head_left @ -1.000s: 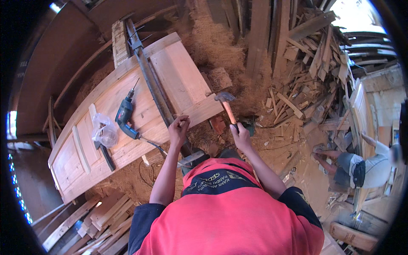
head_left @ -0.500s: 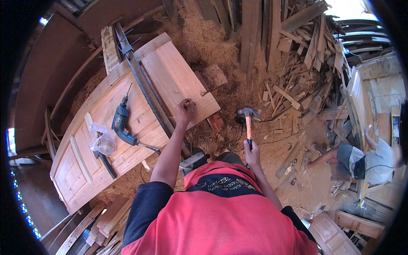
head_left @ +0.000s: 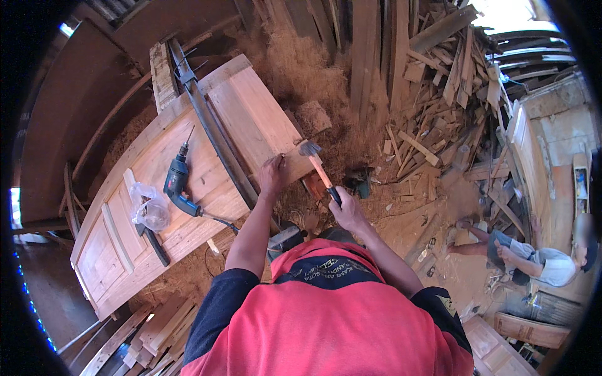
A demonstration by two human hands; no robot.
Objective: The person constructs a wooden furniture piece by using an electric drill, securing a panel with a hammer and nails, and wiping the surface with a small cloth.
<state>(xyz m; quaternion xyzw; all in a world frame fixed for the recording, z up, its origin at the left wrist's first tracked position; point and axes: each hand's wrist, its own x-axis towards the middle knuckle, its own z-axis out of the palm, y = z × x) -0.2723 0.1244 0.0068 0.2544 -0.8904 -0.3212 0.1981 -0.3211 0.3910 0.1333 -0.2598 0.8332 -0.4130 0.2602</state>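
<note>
Fingers of the right hand (head_left: 348,212) grip the hammer (head_left: 318,167) (head down) beside the left hand (head_left: 273,175).

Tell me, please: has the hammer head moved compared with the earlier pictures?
Yes. The hammer in the right hand has swung left, from out over the sawdust to the corner of the wooden door.

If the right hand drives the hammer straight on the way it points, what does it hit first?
Most likely the near corner of the wooden door panel, beside the left hand; the right hand points the hammer there, though height is unclear.
</note>
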